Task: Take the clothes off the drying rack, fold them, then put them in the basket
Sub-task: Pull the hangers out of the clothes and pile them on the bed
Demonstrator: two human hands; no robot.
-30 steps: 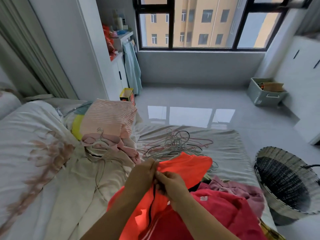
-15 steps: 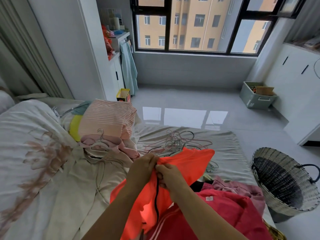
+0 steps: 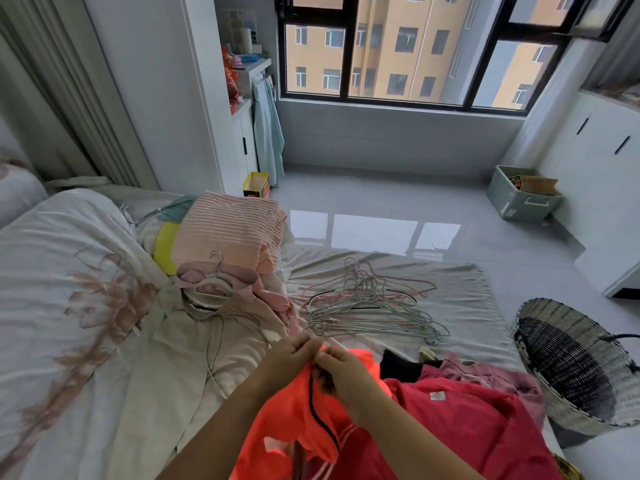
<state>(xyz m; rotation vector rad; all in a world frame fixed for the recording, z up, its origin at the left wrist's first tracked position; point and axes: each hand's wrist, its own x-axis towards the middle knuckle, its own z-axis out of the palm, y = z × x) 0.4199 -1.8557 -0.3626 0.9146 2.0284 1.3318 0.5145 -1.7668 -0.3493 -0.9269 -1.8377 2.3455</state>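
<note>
Clothes lie spread over the bed (image 3: pixel 453 289). At far left a floral duvet (image 3: pixel 69 271) covers the mattress, and a beige garment (image 3: pixel 194 362) lies flat beside it. Behind that sits a folded striped pile (image 3: pixel 225 233), with one hanger (image 3: pixel 216 273) on pink cloth at its near edge. At centre, the left hand (image 3: pixel 289 355) pinches the top edge of the orange garment (image 3: pixel 287 424), fingers curled tight on the cloth. The right hand (image 3: pixel 346 372) pinches the same edge, close against the left. A dark zip runs down the garment below both hands. Beyond the hands, a heap of bare hangers (image 3: pixel 370 306) lies on the sheet. Further right, a red garment (image 3: pixel 467 427) lies against the orange one, with a pink garment (image 3: pixel 495 375) just past it. At far right, the basket (image 3: pixel 568 327) stands on the floor just beside the bed.
</note>
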